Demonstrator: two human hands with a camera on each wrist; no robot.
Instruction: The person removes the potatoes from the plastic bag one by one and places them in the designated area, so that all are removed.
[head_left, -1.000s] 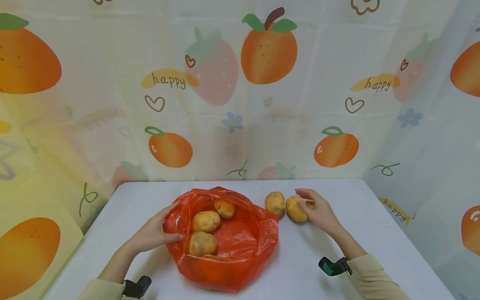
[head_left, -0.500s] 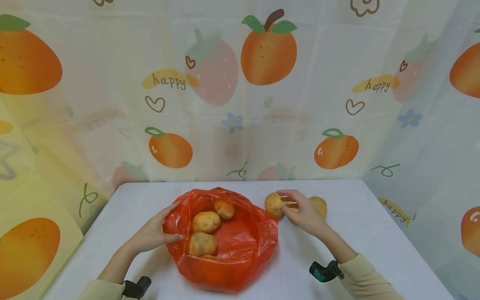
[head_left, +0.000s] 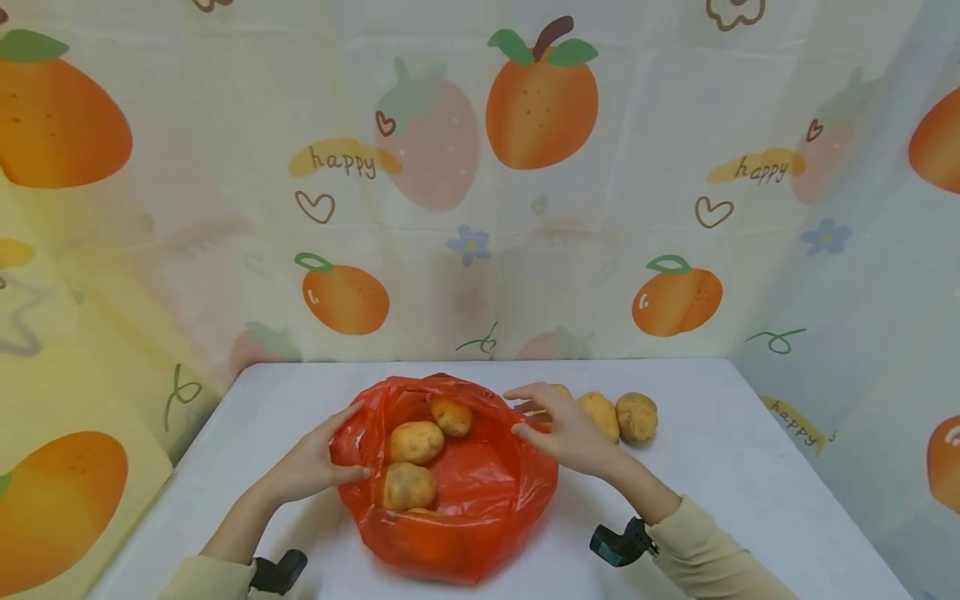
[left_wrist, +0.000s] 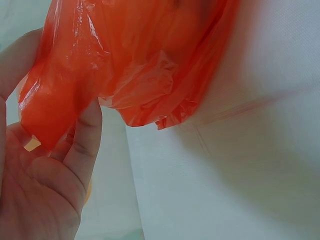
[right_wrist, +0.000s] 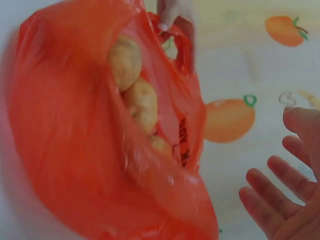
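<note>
A red plastic bag (head_left: 450, 550) stands with its mouth spread on the white table. Inside lie several potatoes, among them a long one (head_left: 415, 442), a rounder one (head_left: 408, 487) and a small one (head_left: 452, 416). My left hand (head_left: 311, 458) grips the bag's left edge, with bag film between thumb and fingers in the left wrist view. At the bag's upper right rim is my right hand (head_left: 573, 433), holding nothing. Its fingers (right_wrist: 272, 192) are spread apart in the right wrist view. Behind it a potato (head_left: 561, 389) is partly hidden.
Two more potatoes, one partly covered by the right hand (head_left: 602, 412) and one farther right (head_left: 637, 418), sit on the white table (head_left: 735, 500). A fruit-printed curtain (head_left: 480, 292) hangs behind the table and at both sides.
My right hand has moved left, from beside the loose potatoes to the bag's right rim, uncovering the rightmost potato. My left hand has kept its hold on the bag.
</note>
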